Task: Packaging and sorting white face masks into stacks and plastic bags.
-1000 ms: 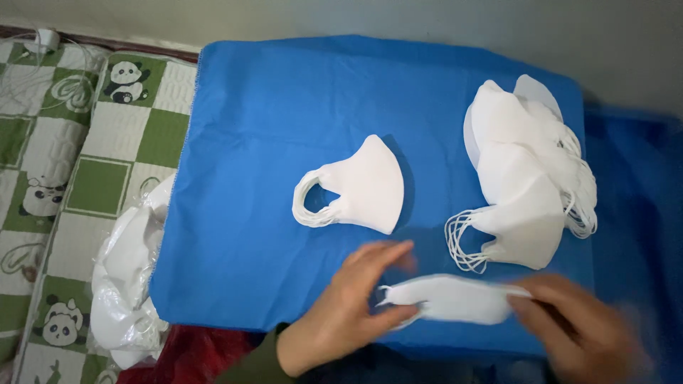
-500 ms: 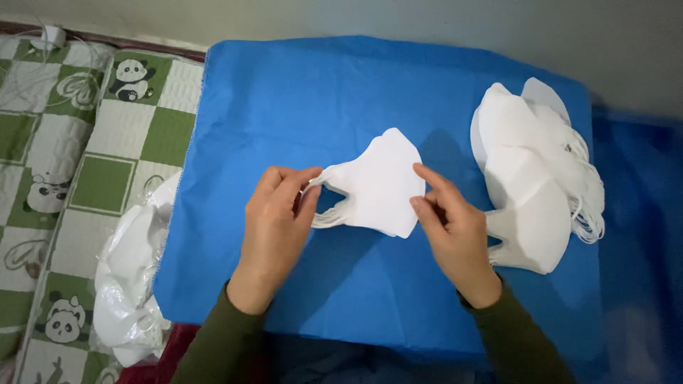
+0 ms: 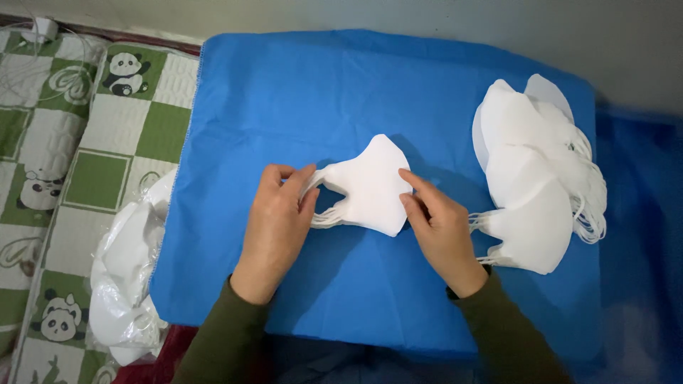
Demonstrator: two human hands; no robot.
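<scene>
On blue cloth, white mask betw. hands; both hands' fingers pinching its ends.

You see a blue cloth-covered tabletop; left of it lies a green-and-white checked panda-print quilt, behind it a plain pale wall.

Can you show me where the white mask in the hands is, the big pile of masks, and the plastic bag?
white mask (image 3: 371,186), head view, middle panel.
pile of masks (image 3: 530,185), head view, top mask's face.
plastic bag (image 3: 128,284), head view, crinkled side.
</scene>
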